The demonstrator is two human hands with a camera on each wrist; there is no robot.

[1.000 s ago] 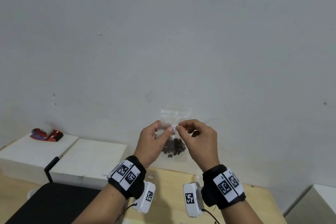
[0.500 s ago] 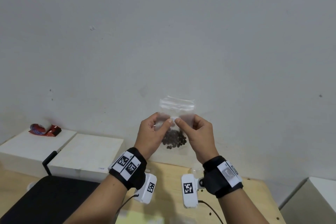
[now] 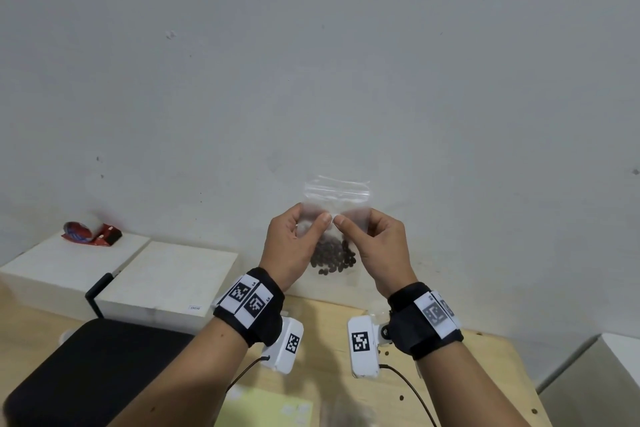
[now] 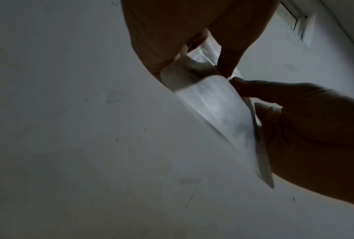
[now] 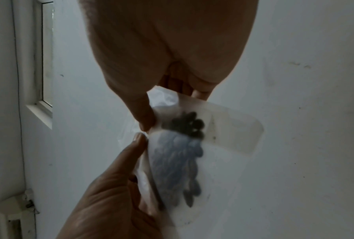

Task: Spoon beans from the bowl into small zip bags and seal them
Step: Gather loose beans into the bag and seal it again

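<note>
Up against the pale wall (image 3: 311, 62), above the wooden bench (image 3: 329, 329), a small clear zip bag (image 3: 337, 199) is held upright so the dark beans (image 3: 332, 258) settle at its bottom, away from the zip strip, which I judge is being readied for sealing. Left hand (image 3: 294, 246) and right hand (image 3: 379, 248) are raised side by side, palms toward each other, each pinching the bag's middle between thumb and curled fingers, thumb tips nearly touching, below the mouth.
</note>
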